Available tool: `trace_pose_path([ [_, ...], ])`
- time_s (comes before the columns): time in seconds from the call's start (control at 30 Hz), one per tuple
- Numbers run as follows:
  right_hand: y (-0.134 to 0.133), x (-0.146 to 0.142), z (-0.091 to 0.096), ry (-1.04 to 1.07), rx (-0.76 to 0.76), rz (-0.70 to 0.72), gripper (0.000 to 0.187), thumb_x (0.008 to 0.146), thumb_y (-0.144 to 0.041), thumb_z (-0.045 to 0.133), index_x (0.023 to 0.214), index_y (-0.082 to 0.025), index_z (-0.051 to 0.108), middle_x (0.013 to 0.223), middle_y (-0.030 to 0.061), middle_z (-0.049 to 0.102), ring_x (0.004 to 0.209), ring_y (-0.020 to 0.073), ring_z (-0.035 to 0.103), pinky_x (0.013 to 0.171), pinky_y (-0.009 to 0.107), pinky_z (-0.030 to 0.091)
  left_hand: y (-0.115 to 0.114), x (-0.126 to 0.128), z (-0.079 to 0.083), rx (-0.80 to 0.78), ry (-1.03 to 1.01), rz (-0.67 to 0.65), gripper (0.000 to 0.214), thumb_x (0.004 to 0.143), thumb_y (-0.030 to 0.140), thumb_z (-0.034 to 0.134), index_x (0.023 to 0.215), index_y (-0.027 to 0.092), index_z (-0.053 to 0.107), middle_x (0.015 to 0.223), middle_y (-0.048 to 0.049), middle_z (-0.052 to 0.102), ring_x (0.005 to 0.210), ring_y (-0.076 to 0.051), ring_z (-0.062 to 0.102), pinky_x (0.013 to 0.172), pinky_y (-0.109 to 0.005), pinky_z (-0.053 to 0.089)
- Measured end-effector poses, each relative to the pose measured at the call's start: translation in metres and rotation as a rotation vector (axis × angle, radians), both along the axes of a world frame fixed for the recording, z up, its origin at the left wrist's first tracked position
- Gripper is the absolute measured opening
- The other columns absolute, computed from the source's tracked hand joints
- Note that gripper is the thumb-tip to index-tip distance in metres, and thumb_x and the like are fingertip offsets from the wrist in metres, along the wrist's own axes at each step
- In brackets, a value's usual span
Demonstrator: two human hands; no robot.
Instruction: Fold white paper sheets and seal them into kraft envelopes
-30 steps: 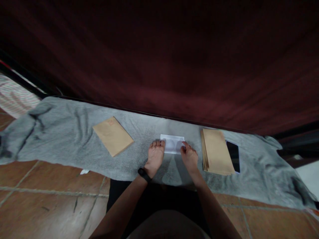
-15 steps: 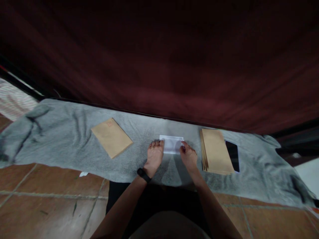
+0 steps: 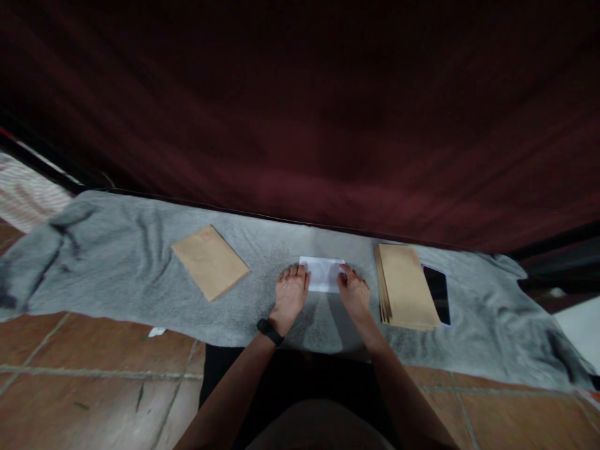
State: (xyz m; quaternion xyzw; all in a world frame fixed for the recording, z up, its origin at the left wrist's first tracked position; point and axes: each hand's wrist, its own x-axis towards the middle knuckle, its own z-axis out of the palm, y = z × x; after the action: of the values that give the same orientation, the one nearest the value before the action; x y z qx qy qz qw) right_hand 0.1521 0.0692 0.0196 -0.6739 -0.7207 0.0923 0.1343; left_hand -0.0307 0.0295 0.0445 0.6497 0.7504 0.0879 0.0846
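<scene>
A small folded sheet of white paper [image 3: 323,275] lies flat on the grey cloth in front of me. My left hand [image 3: 290,290] is at its left end, fingers together and thumb at the edge, gripping it. At the right end, my right hand [image 3: 355,290] has thumb and bent fingers closed on the paper's edge. Part of each end is hidden under the fingers. To the right of my right hand rests a stack of brown envelopes [image 3: 407,284]. Another brown envelope [image 3: 210,262] with a faint reddish mark lies at an angle on the left.
A dark-screened phone [image 3: 438,294] lies partly beneath the envelope stack's right side. The wrinkled grey cloth [image 3: 117,262] runs across the whole width. Behind it hangs a dark red curtain [image 3: 309,137]. Brown floor tiles [image 3: 94,400] show below, with a white scrap [image 3: 157,331] on them.
My left thumb has come in slightly over the paper's left edge. The right hand stays at the other end, its fingers bent a little further. The envelopes and phone have not moved.
</scene>
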Motion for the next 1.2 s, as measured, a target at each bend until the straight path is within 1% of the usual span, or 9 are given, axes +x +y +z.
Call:
trace_pose_path([
  [0.17, 0.0, -0.001, -0.003, -0.033, 0.01, 0.006, 0.037, 0.105, -0.03, 0.047, 0.138, -0.026, 0.063, 0.114, 0.0081, 0.073, 0.09, 0.0209, 0.069, 0.088, 0.033, 0.047, -0.005, 0.001, -0.005, 0.039, 0.03, -0.015, 0.04, 0.107, 0.033, 0.037, 0.136, 0.016, 0.059, 0.125, -0.0161, 0.066, 0.118, -0.031, 0.06, 0.104, -0.043, 0.042],
  [0.3, -0.001, 0.0, -0.007, -0.014, 0.077, 0.015, 0.037, 0.104, -0.029, 0.046, 0.136, -0.024, 0.064, 0.111, 0.0088, 0.07, 0.091, 0.0216, 0.066, 0.088, 0.033, 0.047, -0.01, 0.006, -0.015, 0.157, 0.028, -0.193, 0.045, 0.107, 0.032, 0.035, 0.146, 0.017, 0.052, 0.155, -0.0136, 0.051, 0.144, -0.029, 0.044, 0.12, -0.046, 0.032],
  [0.37, -0.001, 0.001, -0.009, 0.003, 0.138, 0.042, 0.037, 0.104, -0.028, 0.045, 0.134, -0.021, 0.065, 0.111, 0.0108, 0.068, 0.096, 0.0238, 0.065, 0.091, 0.035, 0.047, -0.012, 0.01, -0.023, 0.195, 0.023, -0.264, 0.047, 0.108, 0.032, 0.034, 0.15, 0.016, 0.049, 0.163, -0.011, 0.042, 0.153, -0.027, 0.034, 0.125, -0.046, 0.026],
  [0.5, -0.003, 0.0, -0.012, 0.08, 0.255, 0.124, 0.038, 0.104, -0.027, 0.045, 0.134, -0.016, 0.064, 0.128, 0.0164, 0.064, 0.113, 0.0291, 0.059, 0.1, 0.043, 0.047, -0.015, 0.013, -0.037, 0.199, 0.044, -0.266, 0.051, 0.108, 0.031, 0.032, 0.155, 0.017, 0.043, 0.165, -0.0103, 0.038, 0.155, -0.025, 0.03, 0.127, -0.046, 0.027],
  [0.57, -0.006, -0.006, -0.015, 0.146, 0.28, 0.199, 0.039, 0.105, -0.028, 0.042, 0.137, -0.015, 0.062, 0.139, 0.0161, 0.061, 0.123, 0.0291, 0.056, 0.105, 0.046, 0.045, -0.016, 0.013, -0.04, 0.203, 0.057, -0.271, 0.052, 0.107, 0.031, 0.033, 0.157, 0.016, 0.041, 0.166, -0.0106, 0.036, 0.156, -0.025, 0.028, 0.128, -0.046, 0.027],
  [0.67, -0.015, -0.016, -0.022, 0.19, 0.265, 0.356, 0.043, 0.108, -0.028, 0.036, 0.141, -0.015, 0.059, 0.149, 0.0138, 0.056, 0.137, 0.0263, 0.049, 0.115, 0.046, 0.04, -0.017, 0.012, -0.04, 0.21, 0.067, -0.288, 0.054, 0.106, 0.028, 0.032, 0.159, 0.015, 0.038, 0.167, -0.0109, 0.033, 0.157, -0.025, 0.025, 0.128, -0.046, 0.025],
  [0.77, -0.023, -0.024, -0.028, 0.116, 0.232, 0.445, 0.048, 0.109, -0.028, 0.032, 0.149, -0.011, 0.052, 0.156, 0.015, 0.051, 0.147, 0.026, 0.042, 0.122, 0.047, 0.032, -0.018, 0.012, -0.039, 0.205, 0.069, -0.303, 0.056, 0.105, 0.023, 0.032, 0.159, 0.013, 0.036, 0.168, -0.0112, 0.032, 0.158, -0.025, 0.023, 0.129, -0.046, 0.024],
  [0.9, -0.029, -0.028, -0.03, -0.01, 0.219, 0.442, 0.052, 0.11, -0.027, 0.026, 0.155, -0.007, 0.043, 0.161, 0.0177, 0.042, 0.153, 0.0278, 0.034, 0.125, 0.05, 0.025, -0.017, 0.012, -0.04, 0.195, 0.061, -0.304, 0.057, 0.103, 0.021, 0.031, 0.159, 0.012, 0.036, 0.168, -0.01, 0.033, 0.158, -0.025, 0.022, 0.129, -0.046, 0.022],
  [1.2, -0.031, -0.029, -0.032, -0.107, 0.241, 0.401, 0.053, 0.111, -0.028, 0.025, 0.16, -0.011, 0.036, 0.165, 0.0158, 0.034, 0.156, 0.0285, 0.027, 0.125, 0.052, 0.023, -0.017, 0.013, -0.042, 0.18, 0.047, -0.314, 0.06, 0.101, 0.019, 0.031, 0.16, 0.011, 0.032, 0.169, -0.01, 0.03, 0.159, -0.025, 0.017, 0.131, -0.048, 0.018],
])
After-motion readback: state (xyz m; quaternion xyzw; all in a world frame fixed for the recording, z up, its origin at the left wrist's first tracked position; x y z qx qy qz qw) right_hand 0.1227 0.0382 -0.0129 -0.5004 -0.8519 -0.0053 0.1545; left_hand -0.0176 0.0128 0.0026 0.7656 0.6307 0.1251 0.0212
